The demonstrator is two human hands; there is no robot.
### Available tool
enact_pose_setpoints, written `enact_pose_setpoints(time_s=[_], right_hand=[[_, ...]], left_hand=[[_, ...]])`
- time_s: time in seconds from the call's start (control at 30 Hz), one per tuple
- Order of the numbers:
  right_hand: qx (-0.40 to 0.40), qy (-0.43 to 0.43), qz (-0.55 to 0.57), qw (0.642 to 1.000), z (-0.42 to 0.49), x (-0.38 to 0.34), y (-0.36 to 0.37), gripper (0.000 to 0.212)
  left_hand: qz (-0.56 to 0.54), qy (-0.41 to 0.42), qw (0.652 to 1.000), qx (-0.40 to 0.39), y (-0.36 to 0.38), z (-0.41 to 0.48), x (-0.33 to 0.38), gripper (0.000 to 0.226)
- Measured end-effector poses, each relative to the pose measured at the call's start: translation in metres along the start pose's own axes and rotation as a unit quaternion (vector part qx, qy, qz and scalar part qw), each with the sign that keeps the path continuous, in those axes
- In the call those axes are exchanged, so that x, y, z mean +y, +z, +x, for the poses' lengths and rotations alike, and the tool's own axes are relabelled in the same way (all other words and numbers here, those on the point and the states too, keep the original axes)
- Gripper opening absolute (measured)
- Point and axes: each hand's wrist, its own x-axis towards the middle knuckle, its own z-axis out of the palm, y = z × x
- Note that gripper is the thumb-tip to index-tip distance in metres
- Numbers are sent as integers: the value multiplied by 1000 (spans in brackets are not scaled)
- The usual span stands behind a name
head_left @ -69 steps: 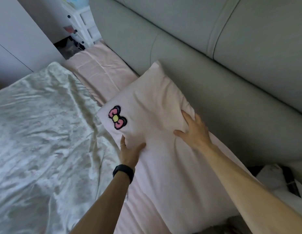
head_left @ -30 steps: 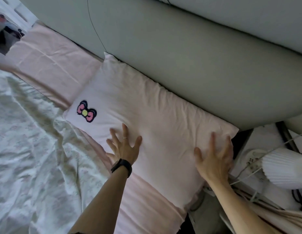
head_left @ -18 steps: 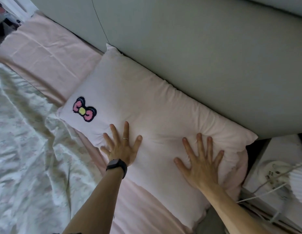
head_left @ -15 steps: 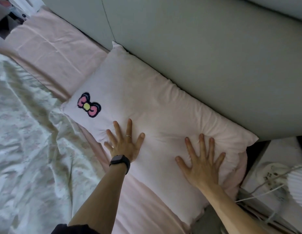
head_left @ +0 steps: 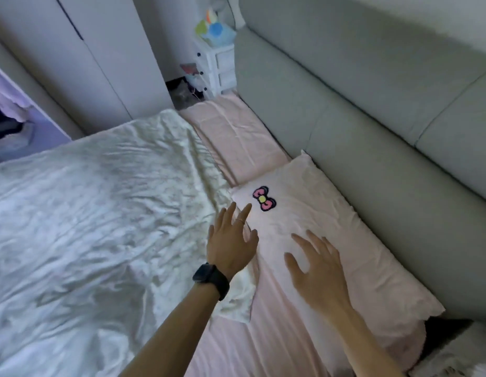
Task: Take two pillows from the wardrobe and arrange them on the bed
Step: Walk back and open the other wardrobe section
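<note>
No readable text or labels.

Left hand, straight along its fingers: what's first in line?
Probably the pink pillow, at its corner by the bow patch; the fingertips of the left hand overlap that edge. Height above it is unclear.

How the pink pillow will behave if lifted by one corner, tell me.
The pillow is probably soft and floppy: its cover shows creases, so it would likely sag from one corner. Being puffy fabric, it is probably light for its bulk. It lies flat against the headboard, so it should not roll or tip.
</note>
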Motion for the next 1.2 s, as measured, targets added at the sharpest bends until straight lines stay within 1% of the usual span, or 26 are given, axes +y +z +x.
enact_pose_setpoints(time_s=[0.1, 0.2, 0.27, 0.33, 0.4, 0.47, 0.67, 0.77, 0.9, 1.0, 1.2], right_hand=[[38, -103, 64, 992, -5, -93, -19, 45], [31, -200, 89, 975, -18, -180, -18, 39], [-8, -248, 109, 963, -31, -237, -7, 37], [-54, -307, 105, 944, -48, -289, 11, 37], [-100, -364, 92, 922, -71, -334, 32, 39], [-137, -402, 95, 900, -104, -374, 52, 40], [-213, -527, 97, 817, -215, -471, 106, 41], [-245, -572, 100, 777, -276, -513, 137, 40], [-279, -619, 92, 729, -365, -563, 191, 42], [-298, -636, 90, 706, -436, -597, 240, 42], [-309, -665, 100, 673, -566, -671, 334, 41]], left_hand=[[-21, -50, 995, 88, -83, -47, -44, 54], [-38, -119, 980, 153, -152, -107, -93, 50], [-39, -170, 964, 202, -190, -152, -125, 49], [-31, -224, 942, 247, -223, -200, -155, 49], [-20, -282, 919, 276, -249, -251, -183, 50], [-3, -330, 897, 295, -271, -306, -208, 51], [26, -444, 813, 375, -318, -471, -264, 52], [48, -499, 764, 407, -327, -558, -287, 50], [62, -553, 717, 420, -334, -668, -329, 50], [76, -576, 698, 419, -343, -746, -372, 53], [80, -598, 669, 434, -378, -880, -468, 55]])
